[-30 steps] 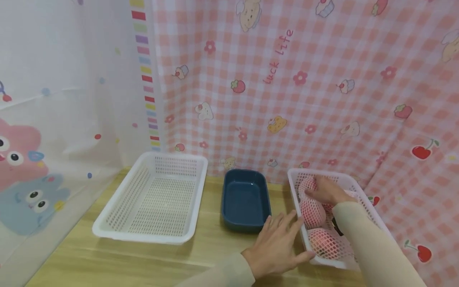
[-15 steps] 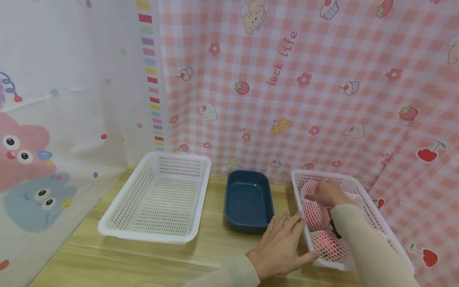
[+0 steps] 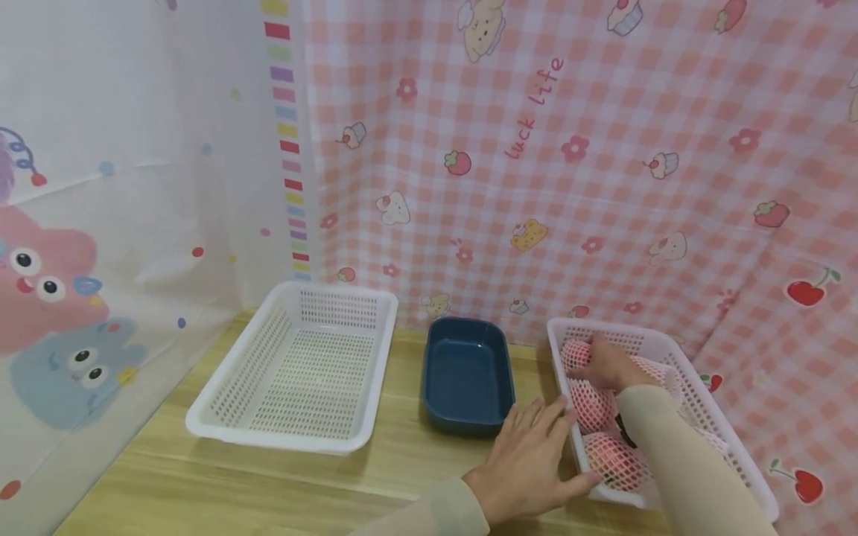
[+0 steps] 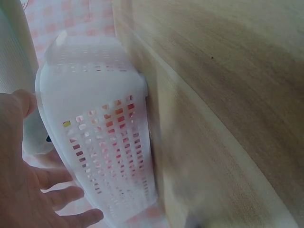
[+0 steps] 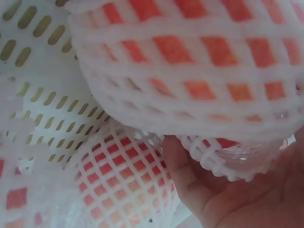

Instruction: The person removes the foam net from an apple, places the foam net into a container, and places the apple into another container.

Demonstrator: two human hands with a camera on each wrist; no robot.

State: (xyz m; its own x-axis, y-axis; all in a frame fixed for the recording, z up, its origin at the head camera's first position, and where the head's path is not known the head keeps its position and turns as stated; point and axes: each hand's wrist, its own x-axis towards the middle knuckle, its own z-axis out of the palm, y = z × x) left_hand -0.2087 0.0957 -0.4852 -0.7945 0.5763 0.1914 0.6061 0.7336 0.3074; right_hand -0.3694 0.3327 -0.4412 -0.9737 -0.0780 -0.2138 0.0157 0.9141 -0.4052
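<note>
Several red fruits in white foam nets (image 3: 592, 406) lie in the right-hand white basket (image 3: 720, 428); their exact kind is hard to tell through the nets. My right hand (image 3: 613, 362) reaches down into this basket near its far left corner. In the right wrist view, its thumb and curled fingers hold a netted red fruit (image 5: 223, 154), partly hidden by a larger, nearer netted fruit (image 5: 204, 61). Along the basket's left rim, my left hand (image 3: 523, 461) rests with spread, nearly straight fingers. The left wrist view has those fingers (image 4: 64, 194) by the perforated side wall.
A dark blue rectangular dish (image 3: 468, 376) stands just left of the left hand. Farther left is a bigger white slotted basket (image 3: 315, 372) with nothing in it. All stand on a wood-grain table (image 3: 221, 484), with a pink checked curtain (image 3: 469, 186) close behind.
The head view has shifted slightly, so everything sits a little farther right. My right hand has settled lower around the fruit at the far left corner. The left hand stays at the rim.
</note>
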